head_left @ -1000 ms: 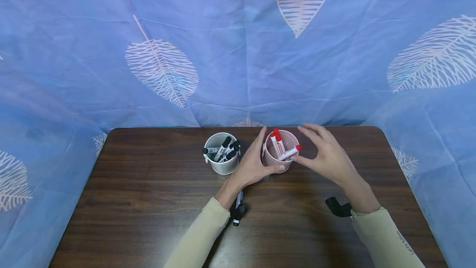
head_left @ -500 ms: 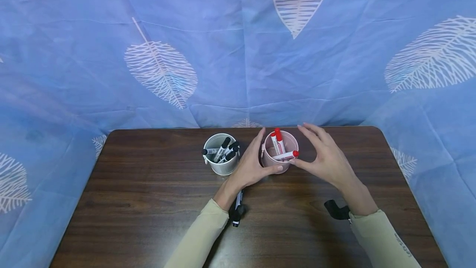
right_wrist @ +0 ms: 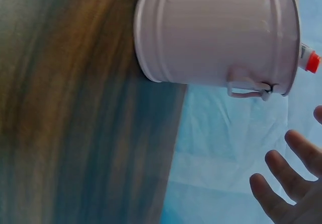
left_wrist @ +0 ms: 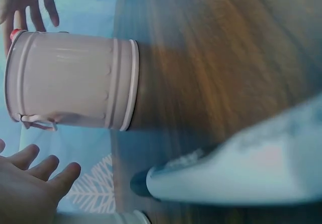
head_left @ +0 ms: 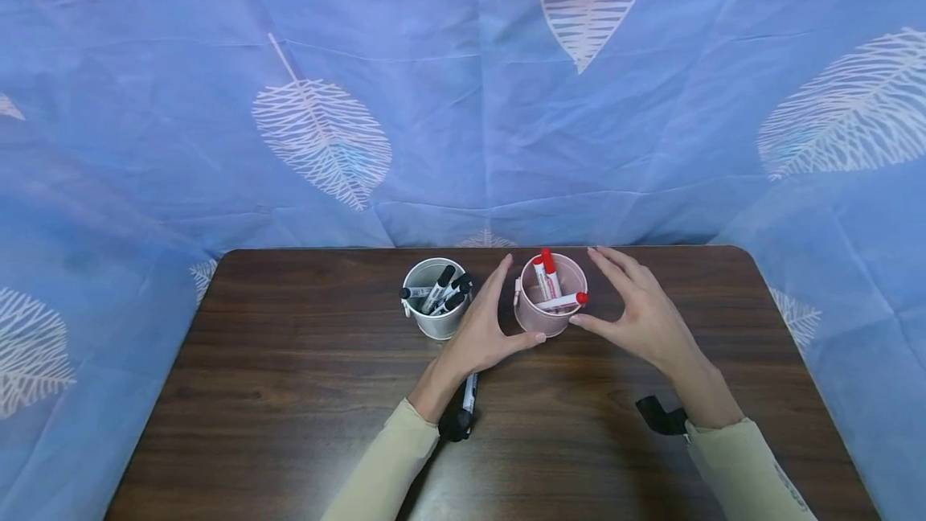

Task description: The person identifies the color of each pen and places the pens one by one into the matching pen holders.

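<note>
A pink bucket [head_left: 534,322] stands upright near the table's far edge. Inside it are red-capped markers [head_left: 557,301], one lying across the rim's front part. My left hand [head_left: 479,334] is beside the bucket's left, fingers spread, holding nothing. In the left wrist view a gap shows between those fingers [left_wrist: 64,177] and the bucket's wall. On the other side my right hand [head_left: 646,320] is spread with nothing in it, thumb near the lying marker's red cap. The right wrist view shows its fingers [right_wrist: 283,171] apart from the bucket's side handle.
Left of the pink bucket stands a white bucket [head_left: 436,330] with several black-capped markers [head_left: 447,288]. A loose black marker [head_left: 470,394] lies on the wooden table [head_left: 289,392] under my left wrist. A blue leaf-print cloth [head_left: 434,119] hangs behind the table.
The red-capped marker by my right thumb has dropped flatter into the pink bucket, its cap now resting at the rim. My left hand has drawn slightly away from the bucket.
</note>
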A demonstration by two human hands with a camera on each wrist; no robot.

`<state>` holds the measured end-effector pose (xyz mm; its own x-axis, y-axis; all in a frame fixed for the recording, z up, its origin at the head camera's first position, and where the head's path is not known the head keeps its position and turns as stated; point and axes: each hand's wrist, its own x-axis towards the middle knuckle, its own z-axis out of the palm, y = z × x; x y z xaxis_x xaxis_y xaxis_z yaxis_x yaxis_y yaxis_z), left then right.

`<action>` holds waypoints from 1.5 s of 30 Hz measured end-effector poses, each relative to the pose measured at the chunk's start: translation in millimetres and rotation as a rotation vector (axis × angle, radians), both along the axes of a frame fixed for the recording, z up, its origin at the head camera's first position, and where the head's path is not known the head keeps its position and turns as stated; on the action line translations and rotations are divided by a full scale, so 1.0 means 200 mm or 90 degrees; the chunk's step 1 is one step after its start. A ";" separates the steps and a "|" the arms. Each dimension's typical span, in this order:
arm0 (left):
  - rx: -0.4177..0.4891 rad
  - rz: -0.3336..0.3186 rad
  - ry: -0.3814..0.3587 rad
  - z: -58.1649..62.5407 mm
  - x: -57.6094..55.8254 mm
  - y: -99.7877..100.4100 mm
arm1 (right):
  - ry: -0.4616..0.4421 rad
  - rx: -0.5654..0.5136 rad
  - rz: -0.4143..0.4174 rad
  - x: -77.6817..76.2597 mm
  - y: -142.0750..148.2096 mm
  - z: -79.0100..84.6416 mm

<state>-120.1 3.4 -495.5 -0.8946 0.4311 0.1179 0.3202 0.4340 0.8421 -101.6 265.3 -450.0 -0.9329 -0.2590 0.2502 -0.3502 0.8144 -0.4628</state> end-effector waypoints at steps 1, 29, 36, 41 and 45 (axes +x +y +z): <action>0.000 -0.001 0.001 0.00 0.01 -0.01 | -0.001 -0.004 0.001 0.00 0.00 0.00; 0.001 -0.003 0.017 0.01 0.22 -0.16 | 0.023 -0.057 0.008 0.08 -0.04 -0.03; 0.017 0.005 0.008 -0.01 0.29 -0.21 | 0.070 -0.062 0.017 0.10 -0.04 -0.06; 0.036 0.012 0.013 -0.03 0.31 -0.24 | 0.071 -0.069 0.019 0.10 -0.04 -0.05; 0.035 0.016 0.027 -0.04 0.32 -0.26 | 0.066 -0.074 0.015 0.11 -0.04 -0.04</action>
